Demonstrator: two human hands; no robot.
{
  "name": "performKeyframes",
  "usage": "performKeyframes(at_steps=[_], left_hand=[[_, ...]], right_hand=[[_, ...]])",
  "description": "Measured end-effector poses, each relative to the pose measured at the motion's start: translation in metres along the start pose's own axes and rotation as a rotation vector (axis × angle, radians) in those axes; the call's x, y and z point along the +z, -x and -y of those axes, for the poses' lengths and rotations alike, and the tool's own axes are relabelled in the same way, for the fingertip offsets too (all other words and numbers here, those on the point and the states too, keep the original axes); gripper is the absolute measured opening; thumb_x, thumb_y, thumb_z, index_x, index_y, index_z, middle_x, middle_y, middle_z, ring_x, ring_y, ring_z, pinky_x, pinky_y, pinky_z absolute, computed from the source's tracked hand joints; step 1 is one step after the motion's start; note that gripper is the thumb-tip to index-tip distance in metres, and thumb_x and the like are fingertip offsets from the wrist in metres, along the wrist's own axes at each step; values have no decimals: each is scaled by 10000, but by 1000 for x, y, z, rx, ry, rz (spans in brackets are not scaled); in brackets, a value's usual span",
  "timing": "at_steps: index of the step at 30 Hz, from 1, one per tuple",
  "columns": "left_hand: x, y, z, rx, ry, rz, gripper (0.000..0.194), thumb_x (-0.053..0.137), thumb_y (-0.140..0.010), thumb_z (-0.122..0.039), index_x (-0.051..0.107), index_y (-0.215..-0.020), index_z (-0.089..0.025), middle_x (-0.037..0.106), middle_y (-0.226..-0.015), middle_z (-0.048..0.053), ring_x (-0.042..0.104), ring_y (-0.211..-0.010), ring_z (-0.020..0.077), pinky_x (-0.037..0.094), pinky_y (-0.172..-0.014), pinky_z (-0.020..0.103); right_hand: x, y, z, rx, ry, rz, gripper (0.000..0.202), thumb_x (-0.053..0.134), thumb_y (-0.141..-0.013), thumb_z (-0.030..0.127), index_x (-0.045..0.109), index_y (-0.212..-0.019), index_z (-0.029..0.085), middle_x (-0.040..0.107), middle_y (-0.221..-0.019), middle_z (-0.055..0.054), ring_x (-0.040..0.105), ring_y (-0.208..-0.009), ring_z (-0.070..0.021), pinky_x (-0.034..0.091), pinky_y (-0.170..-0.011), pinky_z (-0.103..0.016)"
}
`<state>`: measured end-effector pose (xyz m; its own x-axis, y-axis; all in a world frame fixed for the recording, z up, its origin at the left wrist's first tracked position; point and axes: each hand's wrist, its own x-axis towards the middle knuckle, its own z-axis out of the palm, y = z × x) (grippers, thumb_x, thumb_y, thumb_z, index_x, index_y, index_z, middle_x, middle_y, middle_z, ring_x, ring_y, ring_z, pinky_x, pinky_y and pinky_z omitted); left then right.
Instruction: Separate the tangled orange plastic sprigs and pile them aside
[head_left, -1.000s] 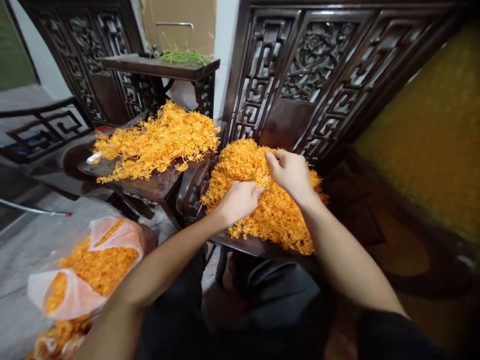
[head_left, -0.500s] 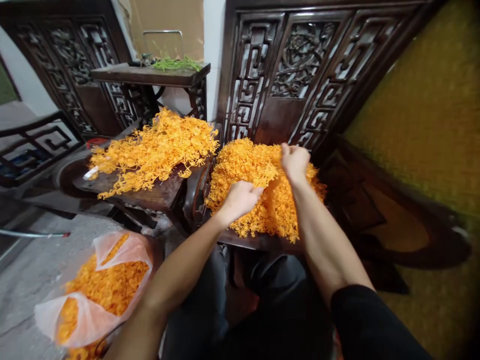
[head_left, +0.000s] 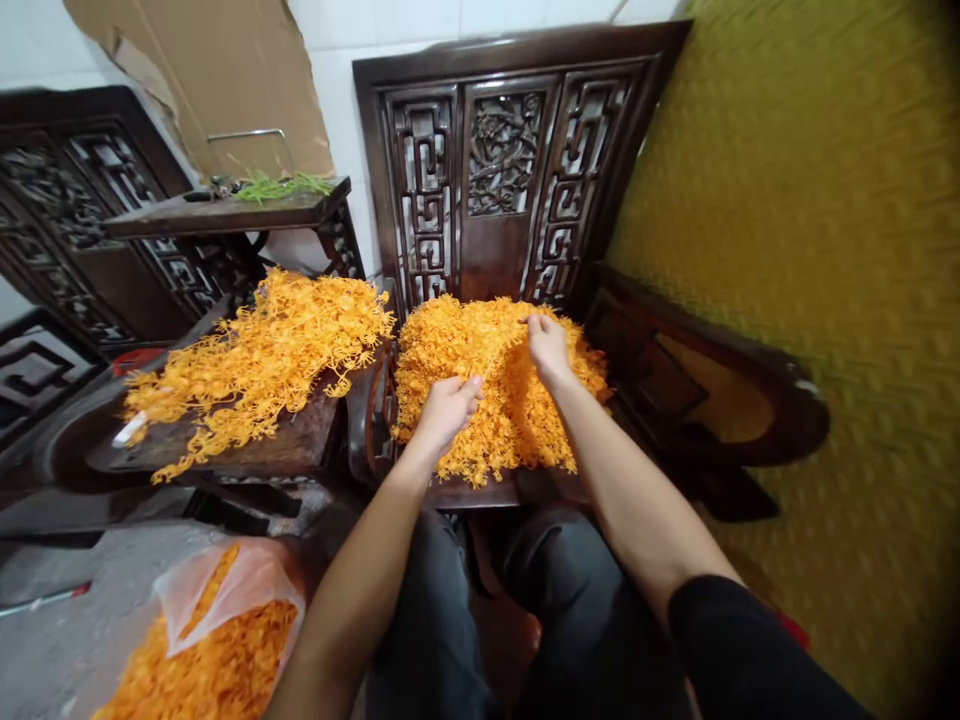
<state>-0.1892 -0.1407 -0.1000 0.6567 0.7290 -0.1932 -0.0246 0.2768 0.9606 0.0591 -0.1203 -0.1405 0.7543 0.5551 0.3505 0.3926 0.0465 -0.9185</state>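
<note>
A large heap of curly orange strands [head_left: 480, 440] covers the seat of a dark carved wooden chair. Over its left part my left hand [head_left: 450, 408] pinches an orange strand between thumb and fingers. My right hand [head_left: 547, 345] is closed above the heap's right part, its fingertips pressed together on an orange strand. Between the two hands the strands blend with the heap behind them. A looser pile of orange strands [head_left: 277, 340] lies on the wooden seat to the left.
A plastic bag [head_left: 259, 578] of orange pieces stands on the floor at lower left. Green stems [head_left: 285, 187] lie on a small wooden table [head_left: 225, 215]. A carved chair back [head_left: 495, 250] rises behind the heap, and a yellow textured surface [head_left: 787, 200] is at right.
The view has shifted, so the chairs and heaps appear further left. My right hand has come slightly lower and my fingers remain closed on both hands.
</note>
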Motion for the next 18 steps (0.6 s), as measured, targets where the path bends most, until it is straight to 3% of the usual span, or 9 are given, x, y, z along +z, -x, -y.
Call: performKeyframes(at_steps=[3,6,8,10,12,13,15,18], left_hand=[[6,4,-1,-19,121,52,297,605,-942,-354,516,-743,-151,323,-469,-98,201,-366,21,101,-413,180],[10,10,0,-52,215,93,300,612,-942,-351,504,-743,-154,289,-462,-108,173,-369,18,95,-410,177],[13,15,2,-79,264,135,301,607,-944,-348,496,-739,-158,270,-460,-112,163,-375,21,98,-409,176],[17,19,4,-86,281,164,302,609,-941,-350,493,-736,-160,261,-462,-113,161,-382,23,105,-409,174],[20,21,5,-83,251,164,315,627,-929,-370,496,-734,-161,257,-461,-114,158,-385,24,107,-407,172],[21,23,4,-81,225,159,323,640,-920,-382,497,-732,-162,257,-460,-115,157,-385,23,105,-405,170],[22,26,0,-75,163,156,337,670,-897,-393,496,-720,-165,260,-453,-114,159,-378,22,93,-398,169],[20,34,-4,-84,76,178,343,711,-859,-376,500,-693,-162,274,-444,-107,171,-366,20,83,-388,174]], right_hand=[[-6,1,9,-67,64,-16,372,575,-883,482,742,-971,162,665,-1040,-123,584,-1100,-275,409,-1082,-483],[-16,14,26,-194,53,-48,467,511,-931,525,719,-1172,184,596,-1277,-154,525,-1249,-278,390,-1110,-465],[-21,28,41,-247,-27,62,546,392,-984,585,660,-1291,222,632,-1227,-125,608,-1096,-244,503,-944,-414],[-23,43,55,-268,-81,301,583,370,-986,636,649,-1302,233,692,-1045,-82,640,-853,-209,526,-739,-351],[-25,53,65,-314,-47,491,530,486,-943,641,719,-1144,210,706,-894,-52,620,-755,-192,498,-679,-319],[-26,54,67,-343,-21,510,477,560,-912,620,745,-1027,195,705,-849,-46,617,-753,-190,489,-682,-311],[-31,48,64,-297,-51,399,410,665,-851,580,732,-839,176,669,-732,-33,591,-697,-173,460,-636,-285],[-51,24,45,-9,-308,110,447,657,-835,624,656,-810,177,469,-521,40,405,-463,-108,313,-448,-236]])
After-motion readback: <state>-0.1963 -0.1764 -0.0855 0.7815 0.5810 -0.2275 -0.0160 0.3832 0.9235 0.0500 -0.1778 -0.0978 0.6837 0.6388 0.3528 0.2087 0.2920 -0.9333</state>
